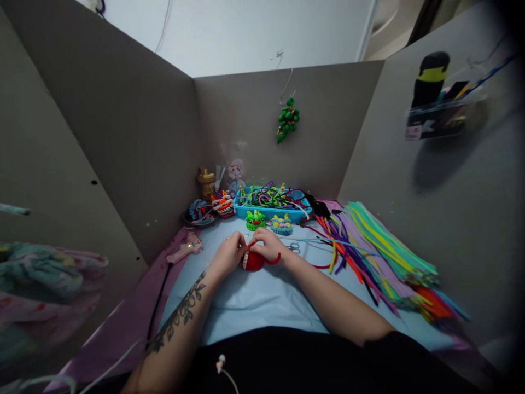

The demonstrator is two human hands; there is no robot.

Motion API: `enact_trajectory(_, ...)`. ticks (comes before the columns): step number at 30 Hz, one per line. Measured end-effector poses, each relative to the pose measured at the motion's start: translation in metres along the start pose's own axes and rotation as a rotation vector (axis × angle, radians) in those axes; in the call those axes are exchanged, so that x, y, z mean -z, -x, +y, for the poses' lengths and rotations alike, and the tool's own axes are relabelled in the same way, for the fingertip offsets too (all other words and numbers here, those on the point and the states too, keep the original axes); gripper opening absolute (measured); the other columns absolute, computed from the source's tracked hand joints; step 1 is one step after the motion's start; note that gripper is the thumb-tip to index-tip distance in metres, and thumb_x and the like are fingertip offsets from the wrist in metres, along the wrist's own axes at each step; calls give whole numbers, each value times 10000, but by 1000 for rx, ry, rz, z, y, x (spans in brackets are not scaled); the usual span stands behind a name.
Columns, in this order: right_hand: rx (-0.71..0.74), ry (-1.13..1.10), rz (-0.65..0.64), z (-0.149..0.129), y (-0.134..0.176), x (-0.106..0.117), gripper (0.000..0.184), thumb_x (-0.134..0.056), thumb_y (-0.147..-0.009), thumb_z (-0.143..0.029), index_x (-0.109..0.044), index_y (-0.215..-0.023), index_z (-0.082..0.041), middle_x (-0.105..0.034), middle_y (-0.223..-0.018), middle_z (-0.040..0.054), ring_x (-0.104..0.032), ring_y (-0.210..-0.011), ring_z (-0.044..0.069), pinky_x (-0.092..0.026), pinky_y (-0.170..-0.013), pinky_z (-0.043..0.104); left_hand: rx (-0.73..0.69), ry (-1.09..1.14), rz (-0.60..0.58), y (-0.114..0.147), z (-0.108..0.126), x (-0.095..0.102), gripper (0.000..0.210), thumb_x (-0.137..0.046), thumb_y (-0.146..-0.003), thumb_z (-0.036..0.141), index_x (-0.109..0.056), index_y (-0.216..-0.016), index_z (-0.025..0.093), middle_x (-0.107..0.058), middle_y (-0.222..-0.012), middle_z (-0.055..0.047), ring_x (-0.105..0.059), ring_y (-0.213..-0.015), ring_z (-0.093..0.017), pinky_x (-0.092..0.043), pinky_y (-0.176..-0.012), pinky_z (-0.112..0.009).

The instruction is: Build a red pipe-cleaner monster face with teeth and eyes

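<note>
My left hand (pixel 229 253) and my right hand (pixel 266 244) meet over a red fuzzy craft piece (pixel 254 262), which has a whitish ribbed edge on its left. The fingers of both hands are pinched at its top. A red pipe cleaner end (pixel 274 259) curls out beneath my right hand. Just beyond lie a green pipe cleaner head (pixel 255 220) with a red mouth and a blue one (pixel 281 224) with yellow parts. Scissors (pixel 294 248) rest beside my right wrist, partly hidden by it.
A blue tray (pixel 246 212) heaped with pipe cleaner scraps stands at the back. Bundles of coloured pipe cleaners (pixel 381 246) spread along the right. A pink glue gun (pixel 185 247) with a black cord lies left. Grey panels (pixel 241 115) enclose the table.
</note>
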State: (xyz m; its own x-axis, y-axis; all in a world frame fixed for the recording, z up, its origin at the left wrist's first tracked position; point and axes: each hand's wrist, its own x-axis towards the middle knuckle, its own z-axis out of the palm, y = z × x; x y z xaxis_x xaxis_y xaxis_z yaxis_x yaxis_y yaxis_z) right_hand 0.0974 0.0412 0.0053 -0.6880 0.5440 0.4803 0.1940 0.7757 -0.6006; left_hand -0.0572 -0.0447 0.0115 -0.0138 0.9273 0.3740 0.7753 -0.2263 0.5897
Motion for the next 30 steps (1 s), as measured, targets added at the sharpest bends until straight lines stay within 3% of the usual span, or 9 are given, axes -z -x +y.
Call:
enact_trajectory(6, -54, 105, 21, -4, 1, 1, 102, -742, -644, -204, -647, -664, -174, -525, -769, 17, -502, -808, 186, -366, -747, 319, 4, 51, -10, -1, -7, -2, 79, -497, -742, 164, -463, -804, 201, -548, -756, 5, -512, -716, -148, -394, -651, -267)
enact_trajectory(14, 39, 39, -14, 2, -3, -1, 108, -703, -652, -97, -620, -644, -165, -549, -794, 20, -515, -830, 184, -364, -778, 325, -26, 56, -3, -5, -6, -1, 75, -495, -732, 149, -456, -771, 200, -532, -739, 7, -494, -703, -146, -387, -646, -266)
enact_trajectory(24, 174, 50, -139, -8, -1, 15, 125, -640, -689, -54, -624, -670, -177, -569, -799, 19, -500, -834, 175, -368, -803, 333, -121, 52, -26, -4, 1, 2, 96, -522, -724, 142, -492, -799, 192, -561, -797, -9, -510, -779, -159, -398, -700, -273)
enact_trajectory(30, 130, 93, -161, -5, -2, 15, 91, -641, -710, -94, -668, -705, -181, -598, -820, 32, -521, -845, 180, -375, -823, 349, -127, 194, -90, -6, -9, -1, 110, -527, -749, 164, -521, -857, 183, -600, -850, -12, -551, -808, -150, -432, -759, -282)
